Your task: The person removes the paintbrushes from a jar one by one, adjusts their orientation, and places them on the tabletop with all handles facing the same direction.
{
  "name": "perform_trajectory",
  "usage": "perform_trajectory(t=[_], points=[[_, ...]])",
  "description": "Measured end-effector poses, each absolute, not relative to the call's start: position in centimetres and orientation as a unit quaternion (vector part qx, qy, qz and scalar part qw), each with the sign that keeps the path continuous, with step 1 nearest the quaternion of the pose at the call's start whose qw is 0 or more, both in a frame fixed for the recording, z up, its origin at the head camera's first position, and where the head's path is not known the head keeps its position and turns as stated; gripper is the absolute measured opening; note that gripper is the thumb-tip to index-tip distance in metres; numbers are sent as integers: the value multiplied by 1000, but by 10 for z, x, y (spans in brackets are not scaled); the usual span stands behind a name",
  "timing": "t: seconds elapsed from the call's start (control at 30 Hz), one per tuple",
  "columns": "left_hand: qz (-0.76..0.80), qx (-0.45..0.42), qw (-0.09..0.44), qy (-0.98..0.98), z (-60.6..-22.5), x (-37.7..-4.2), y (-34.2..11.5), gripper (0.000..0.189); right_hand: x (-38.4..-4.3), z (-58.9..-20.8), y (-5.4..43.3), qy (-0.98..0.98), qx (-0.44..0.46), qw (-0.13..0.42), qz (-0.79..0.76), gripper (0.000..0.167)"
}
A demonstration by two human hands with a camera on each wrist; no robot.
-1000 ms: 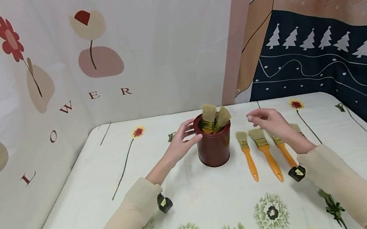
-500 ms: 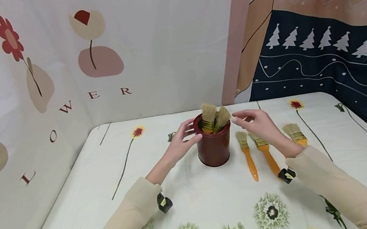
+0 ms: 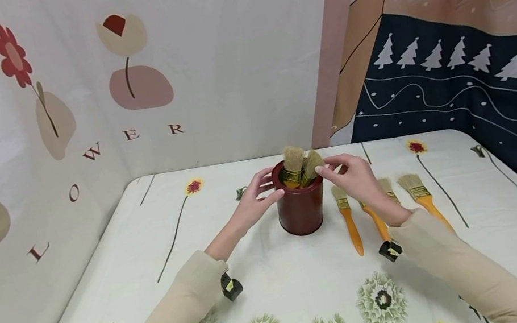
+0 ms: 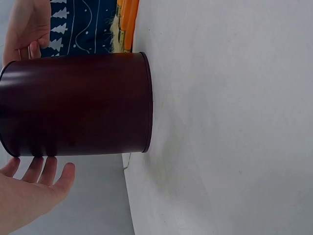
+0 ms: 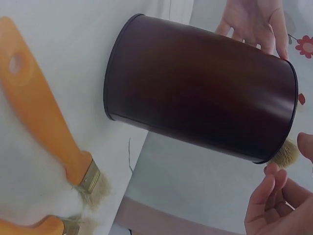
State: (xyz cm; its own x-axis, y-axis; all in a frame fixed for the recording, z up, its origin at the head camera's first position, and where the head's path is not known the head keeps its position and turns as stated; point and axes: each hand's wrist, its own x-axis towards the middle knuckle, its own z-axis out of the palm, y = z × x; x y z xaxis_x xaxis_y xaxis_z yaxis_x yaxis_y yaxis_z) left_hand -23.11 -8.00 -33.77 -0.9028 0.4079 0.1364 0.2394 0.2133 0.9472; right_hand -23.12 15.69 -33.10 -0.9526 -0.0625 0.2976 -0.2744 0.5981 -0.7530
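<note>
White cloth printed with flowers and letters (image 3: 84, 88) hangs at the far left of our view. Next we come to the left hand (image 3: 251, 203), its relaxed fingers and thumb spread around the near-left side of the dark red can (image 3: 302, 217), touching rather than gripping; we take this as a light brace against tipping. The can stands upright on the tablecloth (image 3: 256, 266), bearing at least two brushes, a taller one (image 3: 293, 160) and a leaning one (image 3: 312, 162), bristles up, which we judge makes their heads easy to reach. At the leaning brush's bristles, the right hand (image 3: 356, 176) brings thumb and forefinger to either side; whether they pinch it firmly, we cannot tell. Further right we count four orange-handled brushes lying on the cloth: the first (image 3: 352, 229), the second (image 3: 378, 224) and third (image 3: 388, 189), both partly behind the right arm, and the fourth (image 3: 422, 196). Their bristles point away from the person, probably so that they make a tidy row. Dark blue cloth with white trees (image 3: 433, 90) closes our view.
</note>
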Motion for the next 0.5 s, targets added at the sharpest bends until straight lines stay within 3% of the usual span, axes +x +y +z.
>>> perform_trajectory(t=[0.5], points=[[592,212,70,774,-339,-232,-80,57,-233,-334,150,-867,100,173,457,34]])
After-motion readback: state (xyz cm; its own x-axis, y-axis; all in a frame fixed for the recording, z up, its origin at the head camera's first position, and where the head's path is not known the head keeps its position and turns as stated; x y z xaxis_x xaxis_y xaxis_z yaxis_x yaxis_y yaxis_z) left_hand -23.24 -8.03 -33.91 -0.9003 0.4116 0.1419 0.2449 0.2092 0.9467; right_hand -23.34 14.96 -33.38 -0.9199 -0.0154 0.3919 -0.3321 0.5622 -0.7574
